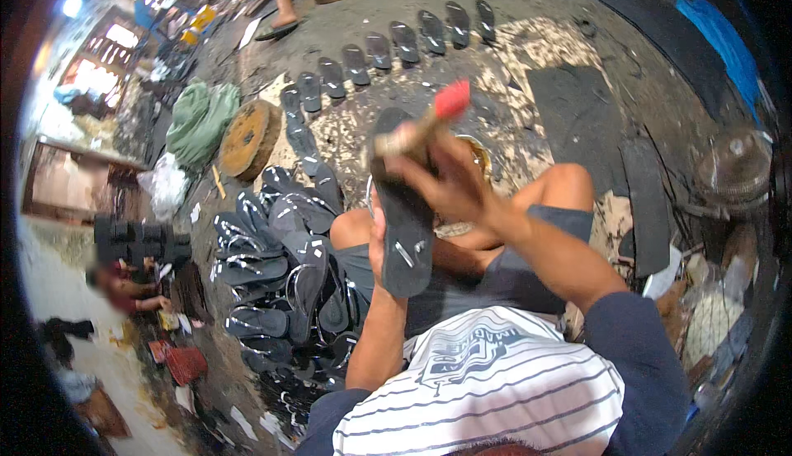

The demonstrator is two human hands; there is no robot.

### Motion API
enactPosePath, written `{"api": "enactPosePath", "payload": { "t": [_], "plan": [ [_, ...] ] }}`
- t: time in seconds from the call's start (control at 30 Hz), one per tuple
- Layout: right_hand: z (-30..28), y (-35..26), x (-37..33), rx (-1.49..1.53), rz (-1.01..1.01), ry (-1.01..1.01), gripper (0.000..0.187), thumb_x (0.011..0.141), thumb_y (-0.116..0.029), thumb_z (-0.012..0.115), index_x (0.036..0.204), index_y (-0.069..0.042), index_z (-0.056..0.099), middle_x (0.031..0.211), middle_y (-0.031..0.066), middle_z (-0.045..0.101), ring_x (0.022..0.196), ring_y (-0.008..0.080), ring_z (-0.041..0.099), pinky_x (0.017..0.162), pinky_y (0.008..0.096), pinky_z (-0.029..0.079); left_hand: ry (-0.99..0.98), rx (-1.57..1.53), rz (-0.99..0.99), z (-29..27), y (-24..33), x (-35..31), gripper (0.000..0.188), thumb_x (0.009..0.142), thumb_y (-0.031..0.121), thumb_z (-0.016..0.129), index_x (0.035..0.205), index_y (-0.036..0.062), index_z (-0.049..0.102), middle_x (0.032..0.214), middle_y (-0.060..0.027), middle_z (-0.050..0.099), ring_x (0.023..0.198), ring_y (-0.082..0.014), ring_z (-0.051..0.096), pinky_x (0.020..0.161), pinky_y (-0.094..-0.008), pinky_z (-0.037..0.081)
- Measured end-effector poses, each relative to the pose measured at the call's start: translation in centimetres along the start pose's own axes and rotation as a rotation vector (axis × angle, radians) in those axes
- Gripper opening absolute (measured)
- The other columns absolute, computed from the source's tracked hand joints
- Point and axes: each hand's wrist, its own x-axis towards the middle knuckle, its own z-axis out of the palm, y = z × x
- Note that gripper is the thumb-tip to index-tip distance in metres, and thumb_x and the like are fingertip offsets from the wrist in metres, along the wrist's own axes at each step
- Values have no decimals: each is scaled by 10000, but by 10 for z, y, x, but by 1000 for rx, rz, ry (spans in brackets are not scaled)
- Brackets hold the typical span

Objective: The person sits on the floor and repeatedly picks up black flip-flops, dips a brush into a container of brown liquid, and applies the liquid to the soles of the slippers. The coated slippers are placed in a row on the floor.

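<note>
From the head view, the left hand (378,237) grips a black sandal sole (402,200) upright above the lap, while the right hand (445,182) clenches a red-tipped brush (429,122) against its top. Coating the sole seems underway; next calls for steady strokes downward, beside the pile of sandals (280,266).

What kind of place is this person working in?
Probably an informal sandal-making workshop on a bare floor. The left hand holds a black rubber flip-flop, the right hand a red-tipped brush; a pile of black flip-flops lies alongside, and a row of black soles lies ahead.
</note>
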Motion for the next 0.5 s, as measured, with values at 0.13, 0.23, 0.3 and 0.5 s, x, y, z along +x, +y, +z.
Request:
{"api": "enactPosePath", "payload": {
  "t": [0.13,0.23,0.3,0.5],
  "plan": [
    [-32,5,56,-154,335,146,360,966,-266,671,1179,20,622,1057,106,705,923,164,661,796,339,523,21,258,71,5,-5,-16,583,1066,336,441,1594,253,210,1541,-125,406,1317,-326,527,1044,-486,509],
    [-2,-5,22,84,182,230,322,966,-232,680,1171,15,648,1100,115,705,995,170,663,856,308,535,-14,180,148,6,-2,-8,580,1065,343,438,1593,291,204,1548,-136,387,1308,-366,523,992,-542,531],
    [-7,6,10,-36,190,199,327,974,-226,674,1195,12,638,1118,118,705,1027,168,661,882,307,532,1,108,144,3,-3,-6,577,1064,353,433,1591,320,200,1555,-146,369,1301,-396,519,953,-591,544],
    [-26,-1,65,-343,-287,-37,310,941,-151,713,1210,-27,623,1080,119,688,935,189,680,804,323,535,53,204,157,-1,9,-3,573,1061,389,426,1589,331,212,1550,-156,365,1284,-421,513,872,-593,559]
  ]
}}
